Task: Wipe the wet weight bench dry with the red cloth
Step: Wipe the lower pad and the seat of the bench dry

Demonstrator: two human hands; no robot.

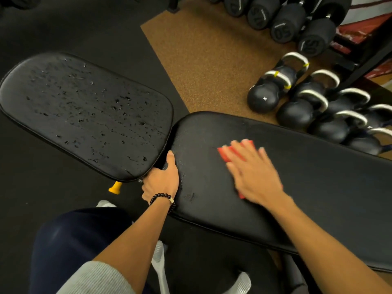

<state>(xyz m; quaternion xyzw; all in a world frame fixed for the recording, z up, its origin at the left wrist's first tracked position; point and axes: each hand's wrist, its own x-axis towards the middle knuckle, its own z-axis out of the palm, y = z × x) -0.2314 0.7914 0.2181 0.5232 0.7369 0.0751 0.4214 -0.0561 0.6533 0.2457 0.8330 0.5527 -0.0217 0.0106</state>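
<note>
Your right hand (252, 168) presses the red cloth (230, 153) flat-fingered on the long back pad (307, 187); your left hand (162, 181) grips that pad's end, beside the droplet-covered seat pad (84, 111)

The round black rubber end caps of two dumbbells (282, 30) on the rack each read "50"; the neighbouring caps' numbers are too blurred to read.
</note>
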